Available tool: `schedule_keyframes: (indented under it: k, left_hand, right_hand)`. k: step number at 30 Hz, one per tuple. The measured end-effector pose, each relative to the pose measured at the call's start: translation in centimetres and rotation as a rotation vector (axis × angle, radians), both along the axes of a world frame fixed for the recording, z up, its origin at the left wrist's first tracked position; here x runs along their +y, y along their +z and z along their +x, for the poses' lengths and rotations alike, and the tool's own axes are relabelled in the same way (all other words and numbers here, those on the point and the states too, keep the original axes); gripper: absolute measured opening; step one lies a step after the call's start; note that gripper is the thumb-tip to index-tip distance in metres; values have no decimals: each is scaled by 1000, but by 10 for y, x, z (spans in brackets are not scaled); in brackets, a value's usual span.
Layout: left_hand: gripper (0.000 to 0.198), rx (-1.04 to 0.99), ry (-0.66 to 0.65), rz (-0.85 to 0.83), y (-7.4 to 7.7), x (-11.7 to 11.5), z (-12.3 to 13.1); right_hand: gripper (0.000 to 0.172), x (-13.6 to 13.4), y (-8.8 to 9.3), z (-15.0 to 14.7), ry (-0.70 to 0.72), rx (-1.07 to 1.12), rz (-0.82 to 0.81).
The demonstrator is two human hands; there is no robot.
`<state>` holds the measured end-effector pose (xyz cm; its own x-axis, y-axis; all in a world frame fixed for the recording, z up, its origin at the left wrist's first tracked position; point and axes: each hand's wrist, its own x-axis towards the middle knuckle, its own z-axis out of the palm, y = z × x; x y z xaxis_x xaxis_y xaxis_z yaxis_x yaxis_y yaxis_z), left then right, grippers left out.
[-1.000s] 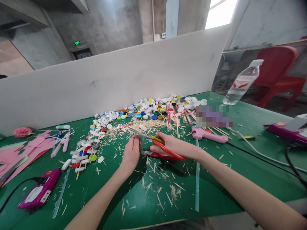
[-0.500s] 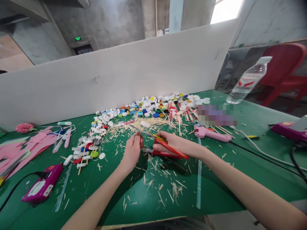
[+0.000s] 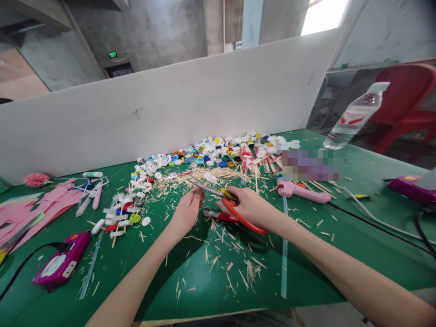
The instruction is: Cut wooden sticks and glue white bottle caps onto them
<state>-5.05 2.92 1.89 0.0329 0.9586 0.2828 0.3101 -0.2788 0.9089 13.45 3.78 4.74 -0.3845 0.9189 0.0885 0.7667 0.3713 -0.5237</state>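
Note:
My right hand (image 3: 248, 206) grips a pair of scissors (image 3: 250, 222) with orange and yellow handles. Their blades point left and away, just beyond the fingertips of my left hand (image 3: 188, 208). That hand is closed in a pinch, and whatever lies between its fingers is hidden. Under my right hand, a red-handled cutting tool (image 3: 226, 217) rests on the green table (image 3: 163, 290); its kind is partly covered. Beyond the scissors spreads a heap of pale wood slivers (image 3: 225, 173), with more bits scattered around both hands.
Bottle caps (image 3: 160, 161) curve along a white board (image 3: 170, 109). A pink glue gun (image 3: 303, 190) with its cord lies right, near a water bottle (image 3: 356, 118). At left are a purple power box (image 3: 63, 261), pink paper (image 3: 51, 206) and a glue stick (image 3: 91, 268).
The scissors have turned slightly in my right hand; their blades and handle loops look wider apart. My left hand stays almost in place, still pinched.

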Motion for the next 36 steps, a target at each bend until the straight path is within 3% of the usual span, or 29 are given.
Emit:
schedule_keyframes:
  k: [3, 6, 9, 11, 16, 24, 36]
  left_hand:
    - [33, 104, 171, 152, 5, -7, -3]
    - [33, 297, 422, 460, 12, -11, -12]
    - [38, 673, 401, 758, 18, -11, -20]
    - [36, 869, 325, 825, 20, -10, -21]
    - [35, 1071, 259, 801, 19, -10, -19]
    - [44, 1134, 346, 763, 17, -9, -21]
    - [38, 1172, 296, 757, 10, -1, -20]
  right_hand:
    - [35, -1, 2, 2, -44, -78, 103]
    - [32, 2, 1, 6, -78, -201, 243]
    - [28, 4, -5, 8, -25, -290, 375]
    - [28, 4, -9, 6, 35, -307, 440]
    - [29, 1, -16, -1, 140, -368, 514]
    - [24, -3, -22, -7, 190, -390, 545]
    - [30, -5, -20, -9, 195, -434, 457]
